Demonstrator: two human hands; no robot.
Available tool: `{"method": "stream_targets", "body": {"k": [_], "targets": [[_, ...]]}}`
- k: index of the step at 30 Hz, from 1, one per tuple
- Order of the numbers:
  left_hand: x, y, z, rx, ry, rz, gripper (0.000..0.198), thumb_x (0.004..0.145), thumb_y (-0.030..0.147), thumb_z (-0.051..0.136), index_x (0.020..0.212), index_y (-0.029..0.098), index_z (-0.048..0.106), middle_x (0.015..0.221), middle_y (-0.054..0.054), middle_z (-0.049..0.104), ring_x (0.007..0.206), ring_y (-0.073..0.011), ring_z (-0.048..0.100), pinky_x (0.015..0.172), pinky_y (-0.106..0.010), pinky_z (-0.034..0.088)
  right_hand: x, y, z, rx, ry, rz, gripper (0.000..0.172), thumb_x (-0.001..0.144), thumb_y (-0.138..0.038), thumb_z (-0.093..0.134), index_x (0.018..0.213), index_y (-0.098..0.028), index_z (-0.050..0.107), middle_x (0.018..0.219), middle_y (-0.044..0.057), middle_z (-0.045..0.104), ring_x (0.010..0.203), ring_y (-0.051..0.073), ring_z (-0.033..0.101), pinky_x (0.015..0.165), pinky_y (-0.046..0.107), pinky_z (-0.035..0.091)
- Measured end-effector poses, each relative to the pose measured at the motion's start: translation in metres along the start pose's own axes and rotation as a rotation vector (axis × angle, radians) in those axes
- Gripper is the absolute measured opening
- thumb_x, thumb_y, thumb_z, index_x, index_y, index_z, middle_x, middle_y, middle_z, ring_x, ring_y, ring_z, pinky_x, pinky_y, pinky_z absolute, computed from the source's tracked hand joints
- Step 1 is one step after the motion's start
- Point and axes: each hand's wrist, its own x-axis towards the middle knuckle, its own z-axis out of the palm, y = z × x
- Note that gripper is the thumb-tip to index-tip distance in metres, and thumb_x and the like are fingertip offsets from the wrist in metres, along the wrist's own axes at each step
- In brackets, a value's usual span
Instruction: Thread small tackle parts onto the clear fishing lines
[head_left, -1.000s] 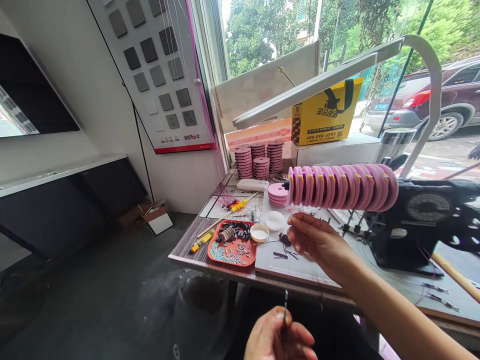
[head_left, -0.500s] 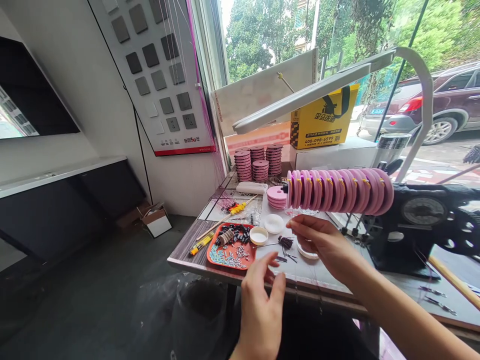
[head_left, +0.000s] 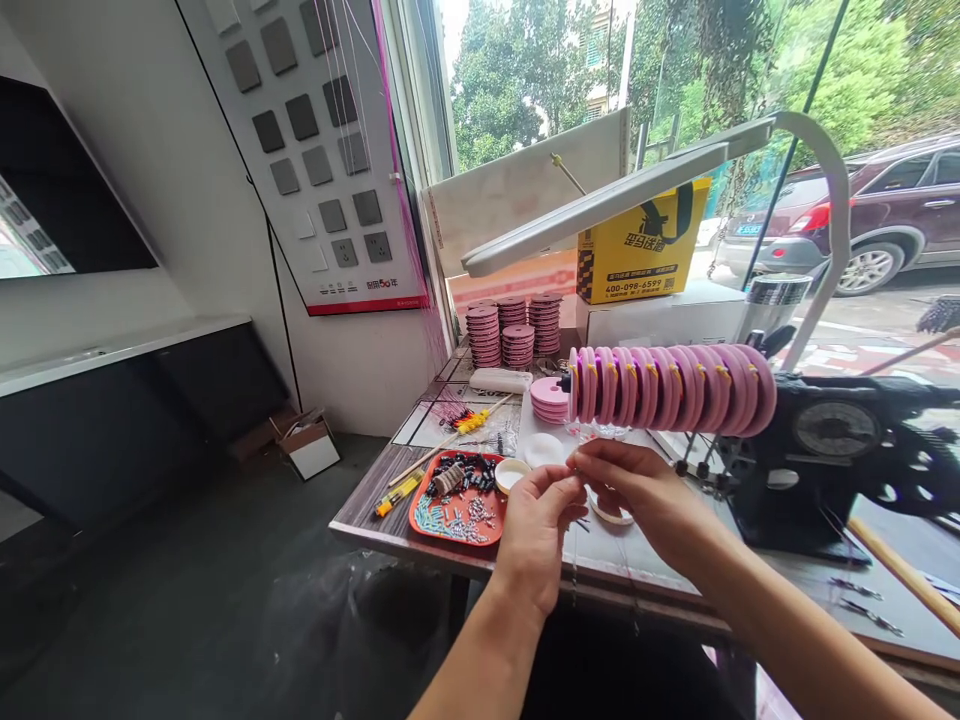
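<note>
My left hand (head_left: pixel 536 525) and my right hand (head_left: pixel 626 485) meet fingertip to fingertip above the table's front part. Both are pinched closed; what lies between the fingers is too small to make out. Thin lines hang below them past the table edge. Just left of my left hand, an orange tray (head_left: pixel 457 540) holds black pieces, small metal parts and turquoise pieces. A small white dish (head_left: pixel 512 474) stands at its right rim. Above my right hand, a row of pink spools (head_left: pixel 671 390) sits on the shaft of a black machine (head_left: pixel 802 500).
Stacked pink spools (head_left: pixel 484 338), a yellow bag (head_left: pixel 645 245) on a white box, and a white lamp arm (head_left: pixel 600 210) are behind. Yellow-handled tools (head_left: pixel 400 492) lie left of the tray. Pliers-like metal clips (head_left: pixel 870 617) and a wooden stick (head_left: pixel 904 575) lie at right.
My left hand has risen and moved right, its open fingers closing into a pinch against my right fingertips. The view has shifted slightly.
</note>
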Motion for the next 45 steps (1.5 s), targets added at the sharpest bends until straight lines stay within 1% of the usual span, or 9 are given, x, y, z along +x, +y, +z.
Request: {"method": "stream_targets", "body": {"k": [7, 17, 23, 28, 33, 37, 39, 42, 45], "targets": [[0.001, 0.004, 0.000, -0.056, -0.056, -0.035, 0.016, 0.056, 0.020, 0.077, 0.065, 0.010, 0.069, 0.059, -0.001, 0.066, 0.056, -0.0101, 0.057, 0.058, -0.023, 0.043, -0.002, -0.006, 0.004, -0.023, -0.019, -0.039, 0.036, 0.052, -0.047, 0.079, 0.056, -0.015, 0.064, 0.048, -0.003, 0.052, 0.045, 0.008, 0.040, 0.044, 0.021, 0.026], [0.004, -0.001, 0.003, -0.083, -0.031, -0.016, 0.007, 0.058, 0.017, 0.070, 0.062, 0.012, 0.067, 0.056, 0.002, 0.062, 0.055, -0.0080, 0.052, 0.058, -0.021, 0.041, -0.002, -0.004, 0.003, -0.045, -0.006, -0.043, 0.034, 0.053, -0.047, 0.078, 0.057, -0.015, 0.065, 0.051, -0.002, 0.053, 0.047, 0.008, 0.040, 0.044, 0.022, 0.027], [-0.025, -0.006, -0.012, 0.002, -0.054, -0.024, 0.005, 0.064, 0.015, 0.067, 0.061, 0.011, 0.067, 0.056, 0.000, 0.061, 0.057, -0.0086, 0.051, 0.060, -0.021, 0.040, -0.005, -0.004, 0.003, -0.061, 0.003, -0.043, 0.035, 0.056, -0.049, 0.077, 0.058, -0.017, 0.063, 0.046, -0.004, 0.046, 0.043, 0.008, 0.035, 0.041, 0.022, 0.022], [-0.047, -0.018, -0.037, -0.032, -0.045, -0.168, 0.014, 0.060, 0.020, 0.075, 0.058, 0.010, 0.066, 0.053, -0.001, 0.062, 0.052, -0.0095, 0.055, 0.054, -0.020, 0.043, -0.006, -0.002, 0.001, -0.053, 0.013, -0.064, 0.036, 0.056, -0.050, 0.077, 0.058, -0.017, 0.063, 0.048, -0.004, 0.046, 0.045, 0.009, 0.034, 0.044, 0.023, 0.023], [-0.053, -0.029, -0.050, -0.203, -0.076, -0.337, 0.023, 0.053, 0.023, 0.082, 0.057, 0.011, 0.064, 0.050, -0.001, 0.062, 0.039, -0.0084, 0.054, 0.035, -0.017, 0.036, -0.027, 0.016, 0.007, -0.048, -0.021, -0.015, 0.036, 0.059, -0.050, 0.076, 0.058, -0.016, 0.063, 0.045, -0.005, 0.045, 0.046, 0.009, 0.035, 0.047, 0.024, 0.027], [-0.055, -0.032, -0.054, -0.230, -0.084, -0.362, 0.024, 0.053, 0.023, 0.084, 0.059, 0.011, 0.064, 0.051, 0.000, 0.063, 0.035, -0.0056, 0.052, 0.033, -0.015, 0.032, -0.048, 0.040, 0.011, -0.021, -0.084, 0.082, 0.035, 0.067, -0.050, 0.072, 0.065, -0.016, 0.062, 0.045, -0.007, 0.042, 0.042, 0.007, 0.034, 0.044, 0.021, 0.023], [-0.056, -0.033, -0.055, -0.232, -0.087, -0.368, 0.025, 0.053, 0.024, 0.085, 0.061, 0.011, 0.066, 0.050, 0.000, 0.063, 0.035, -0.0053, 0.051, 0.033, -0.015, 0.031, -0.055, 0.050, 0.013, 0.000, -0.130, 0.117, 0.038, 0.070, -0.053, 0.069, 0.065, -0.016, 0.059, 0.043, -0.006, 0.045, 0.040, 0.008, 0.038, 0.042, 0.021, 0.023], [-0.056, -0.033, -0.054, -0.220, -0.096, -0.369, 0.027, 0.053, 0.028, 0.085, 0.063, 0.009, 0.067, 0.050, -0.003, 0.065, 0.034, -0.0052, 0.050, 0.033, -0.015, 0.032, -0.061, 0.059, 0.014, 0.106, -0.234, 0.202, 0.037, 0.076, -0.053, 0.064, 0.068, -0.017, 0.056, 0.043, -0.004, 0.051, 0.037, 0.012, 0.050, 0.040, 0.021, 0.028], [-0.055, -0.033, -0.053, -0.201, -0.085, -0.376, 0.029, 0.053, 0.029, 0.085, 0.061, 0.009, 0.066, 0.050, -0.004, 0.064, 0.033, -0.0054, 0.050, 0.032, -0.016, 0.032, -0.064, 0.062, 0.015, 0.226, -0.269, 0.252, 0.033, 0.078, -0.048, 0.065, 0.070, -0.017, 0.056, 0.045, -0.005, 0.052, 0.038, 0.012, 0.054, 0.040, 0.020, 0.036]]}}
